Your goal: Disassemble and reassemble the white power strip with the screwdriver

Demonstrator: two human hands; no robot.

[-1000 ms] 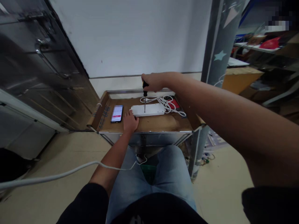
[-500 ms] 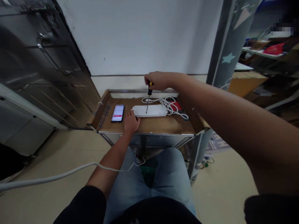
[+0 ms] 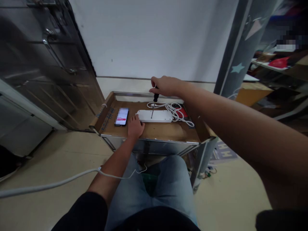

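A white power strip [image 3: 158,116] lies flat on a small cardboard-topped metal table [image 3: 168,130]. My right hand [image 3: 165,86] is closed round the handle of a screwdriver [image 3: 154,102], which stands upright with its tip on the strip. My left hand [image 3: 135,126] rests at the strip's left end, fingers curled against it. The strip's white cable [image 3: 176,110] is coiled to its right.
A phone [image 3: 121,116] with a lit screen lies left of the strip. A red object [image 3: 184,112] sits under the cable. A metal cabinet [image 3: 43,64] stands left, a pillar [image 3: 238,51] and cluttered shelves right. A white cord [image 3: 60,183] crosses my lap.
The view has shifted slightly to the right. The screwdriver stays on the strip while my right hand's grip turns a little on the handle. My left hand has not moved.
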